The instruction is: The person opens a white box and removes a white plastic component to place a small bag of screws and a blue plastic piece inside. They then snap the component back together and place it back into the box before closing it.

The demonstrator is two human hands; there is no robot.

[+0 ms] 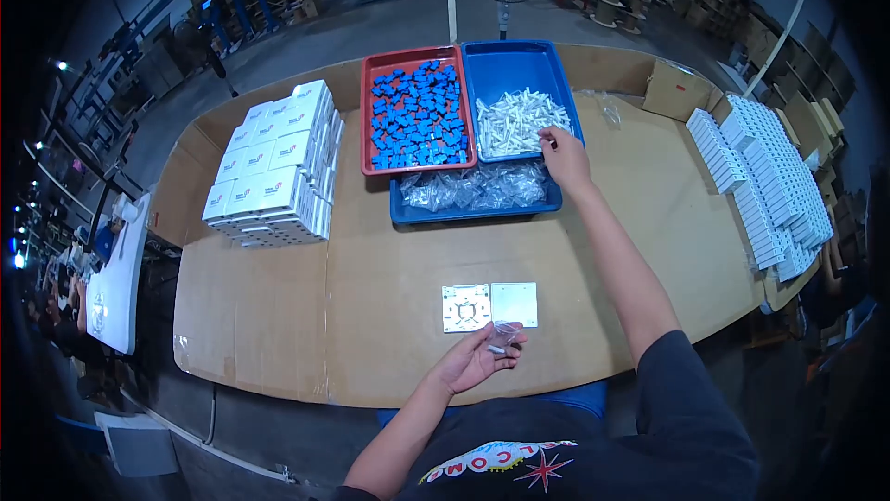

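The left hand [468,364] is palm up over the near part of the tabletop [399,316], its fingers loosely curled around a small clear plastic bag [506,332]. A light grip that leaves the bag's mouth spread would suit, since the thin film seems likely to fold over or slip. At the blue tray [510,70] farther off, the right hand [567,160] is at the near right corner, thumb and fingertips close together; whether they pinch a piece is too small to make out. Picking from the pile's edge with the fingertips should leave the rest undisturbed. The bag looks see-through and crumpled, with a whitish bit [497,350] in or behind it. Small white tubular pieces [519,121] lie heaped at all angles in the tray's near half.
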